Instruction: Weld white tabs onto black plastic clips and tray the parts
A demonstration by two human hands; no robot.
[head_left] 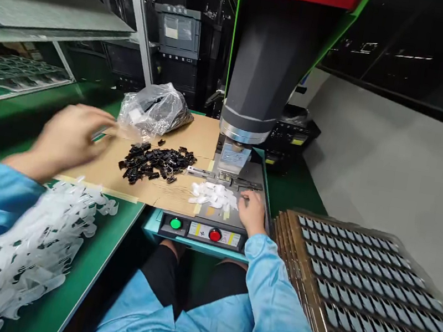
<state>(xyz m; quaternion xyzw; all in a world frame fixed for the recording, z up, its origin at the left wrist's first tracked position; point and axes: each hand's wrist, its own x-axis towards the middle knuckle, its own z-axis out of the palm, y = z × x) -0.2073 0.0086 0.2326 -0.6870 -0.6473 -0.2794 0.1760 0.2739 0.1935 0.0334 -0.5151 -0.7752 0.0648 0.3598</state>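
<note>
My left hand [72, 137], smeared by motion, hangs over the left part of the cardboard sheet [187, 197], above a long heap of thin white plastic pieces [28, 242]. Whether it holds anything is hidden by the blur. On the machine's metal bed, my right hand [252, 211] has its fingers curled together beside a small pile of white pieces [212, 194]; anything between its fingertips is too small to make out. Just beyond those fingertips lies a metal fixture [226, 178] under the press head [234, 157]. A pile of small black parts [158, 163] is spread on the cardboard.
Behind the black parts sits a clear plastic bag [157, 111]. A green button [175, 223] and a red button [214, 235] face me on the front panel. Stacked brown trays [355, 277] with rows of pale parts stand at right. Grey bins [178, 30] are behind.
</note>
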